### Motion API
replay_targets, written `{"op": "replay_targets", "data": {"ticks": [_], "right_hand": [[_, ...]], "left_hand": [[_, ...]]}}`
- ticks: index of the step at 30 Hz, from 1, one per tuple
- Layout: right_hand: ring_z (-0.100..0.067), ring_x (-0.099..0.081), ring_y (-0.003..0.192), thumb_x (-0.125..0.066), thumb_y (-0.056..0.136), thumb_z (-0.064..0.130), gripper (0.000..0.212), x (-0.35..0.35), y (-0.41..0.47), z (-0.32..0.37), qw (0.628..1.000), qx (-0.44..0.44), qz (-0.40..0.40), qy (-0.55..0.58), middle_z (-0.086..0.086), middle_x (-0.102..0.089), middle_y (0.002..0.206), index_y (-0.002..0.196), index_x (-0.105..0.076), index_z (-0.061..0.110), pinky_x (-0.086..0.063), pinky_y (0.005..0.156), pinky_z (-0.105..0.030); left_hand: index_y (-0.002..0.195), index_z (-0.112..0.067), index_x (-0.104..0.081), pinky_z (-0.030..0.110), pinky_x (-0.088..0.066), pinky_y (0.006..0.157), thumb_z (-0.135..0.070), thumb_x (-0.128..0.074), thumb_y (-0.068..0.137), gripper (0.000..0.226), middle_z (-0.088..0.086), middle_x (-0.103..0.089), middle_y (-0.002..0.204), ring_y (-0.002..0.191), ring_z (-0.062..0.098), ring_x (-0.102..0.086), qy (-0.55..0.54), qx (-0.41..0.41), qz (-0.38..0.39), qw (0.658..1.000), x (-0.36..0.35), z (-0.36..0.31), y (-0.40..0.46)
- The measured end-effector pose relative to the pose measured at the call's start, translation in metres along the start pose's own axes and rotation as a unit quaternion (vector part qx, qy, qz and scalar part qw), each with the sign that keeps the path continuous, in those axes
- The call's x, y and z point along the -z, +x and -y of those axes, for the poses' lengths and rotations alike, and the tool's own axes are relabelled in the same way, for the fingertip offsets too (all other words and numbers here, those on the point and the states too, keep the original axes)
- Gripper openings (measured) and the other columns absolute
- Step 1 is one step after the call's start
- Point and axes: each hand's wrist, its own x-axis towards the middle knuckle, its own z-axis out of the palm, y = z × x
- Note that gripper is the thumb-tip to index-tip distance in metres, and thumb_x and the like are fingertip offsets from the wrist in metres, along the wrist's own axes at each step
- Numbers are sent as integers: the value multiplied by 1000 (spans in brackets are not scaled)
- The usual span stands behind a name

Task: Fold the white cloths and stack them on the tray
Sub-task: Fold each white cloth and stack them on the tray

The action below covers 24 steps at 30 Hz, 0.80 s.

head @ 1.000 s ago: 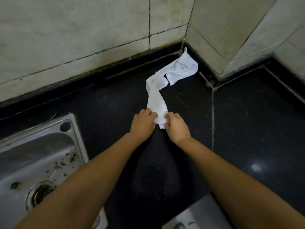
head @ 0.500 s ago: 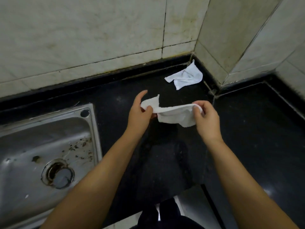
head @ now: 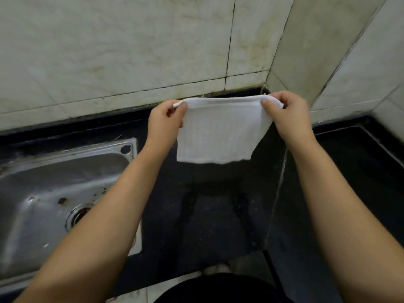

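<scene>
I see the white cloth held up in the air above the dark bench, hanging flat. The left hand pinches its top left corner and the right hand pinches its top right corner. A steel sink sits to the left.

Stained pale wall tiles, black counter, seemingly steel sink.
</scene>
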Motion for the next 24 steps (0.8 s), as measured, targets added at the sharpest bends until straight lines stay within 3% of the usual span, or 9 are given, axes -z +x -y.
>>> {"op": "replay_targets", "data": {"ticks": [2,5,7,9,12,15,17,21,24], "right_hand": [[-14,-58,89,-56,92,28,14,10,-11,-5,1000,0,15,28,4,-61,89,96,-63,17,-49,78,-30],[-6,-58,82,-59,91,27,11,16,-38,-34,997,-34,62,37,-3,-62,89,93,-64,17,-47,75,-18],[3,-53,66,-62,89,21,6,14,-62,-61,991,-71,107,27,0,-61,78,86,-65,17,-42,63,-9],[-2,-54,67,-64,88,16,6,12,-91,-92,978,-115,173,9,-3,-63,77,84,-67,13,-42,63,-13],[-13,-59,74,-66,87,14,5,12,-133,-130,946,-155,278,-58,-8,-68,80,84,-69,10,-47,71,-23],[-20,-65,80,-65,88,17,7,12,-155,-147,909,-181,359,-112,-3,-70,82,82,-69,16,-52,78,-34],[-23,-66,84,-64,88,16,7,11,-152,-149,902,-187,368,-126,-6,-70,86,84,-69,15,-52,80,-37],[-19,-60,80,-63,89,18,9,1,-116,-144,924,-195,301,-131,-8,-67,86,88,-67,10,-46,74,-31],[-18,-55,80,-63,89,20,9,-14,-80,-149,938,-200,235,-159,-6,-61,84,90,-64,11,-40,69,-28]], "left_hand": [[88,-11,-66,33,-48,73,-23,-57,92,15,7,-59,83,79,18,-55,23,-22,5,999,4,5,-6],[89,-14,-65,9,-41,78,-13,-64,88,2,-2,-53,92,85,2,-54,59,-44,23,997,6,28,-40],[85,-19,-65,1,-40,77,-6,-66,85,13,-6,-54,99,88,-10,-56,60,-7,72,996,5,53,-74],[86,-23,-67,4,-43,80,-6,-66,84,17,-8,-60,104,90,-15,-57,62,61,145,986,6,84,-108],[85,-36,-66,18,-48,86,-11,-66,86,25,-10,-67,98,89,-2,-63,104,161,258,947,12,119,-149],[80,-36,-65,19,-48,77,-18,-63,88,20,-11,-68,86,83,3,-64,172,200,344,901,18,128,-167],[83,-29,-68,19,-49,75,-21,-61,89,12,-9,-67,85,82,3,-63,188,214,351,892,20,125,-165],[89,-14,-68,36,-52,80,-23,-60,90,12,4,-67,86,84,18,-63,196,202,303,911,12,123,-133],[86,-8,-64,30,-45,66,-26,-60,89,19,6,-60,78,72,16,-55,211,186,239,930,-9,128,-97]]}}
